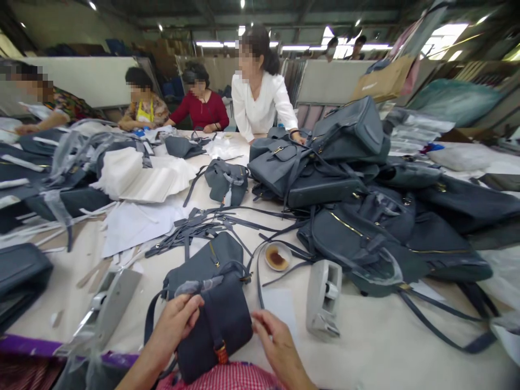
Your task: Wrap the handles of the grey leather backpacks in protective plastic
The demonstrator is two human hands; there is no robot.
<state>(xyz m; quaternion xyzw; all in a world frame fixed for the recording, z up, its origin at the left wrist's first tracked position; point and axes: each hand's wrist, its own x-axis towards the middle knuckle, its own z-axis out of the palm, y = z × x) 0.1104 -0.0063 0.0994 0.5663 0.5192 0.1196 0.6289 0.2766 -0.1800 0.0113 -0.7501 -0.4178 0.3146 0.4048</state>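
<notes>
A dark blue leather bag [221, 319] with a front flap, a centre strap and an orange-red piece at its gold buckle leans tilted against my lap. My left hand [179, 319] is closed on its upper left part, by the handle, which is wrapped in clear film. Beside the bag's right edge is my right hand [276, 338], thumb and fingers apart; whether the fingertips touch the leather is hard to tell. Another blue bag [227, 252] with a gold zip lies directly behind it.
A tape dispenser [324, 298] stands to the right and another dispenser [108, 303] to the left. A small dish [278, 256] of brown liquid sits beyond. Loose straps [195, 230], piled bags [365, 238] and white paper [142, 181] surround it. Several co-workers, one in white [262, 100], are across the table.
</notes>
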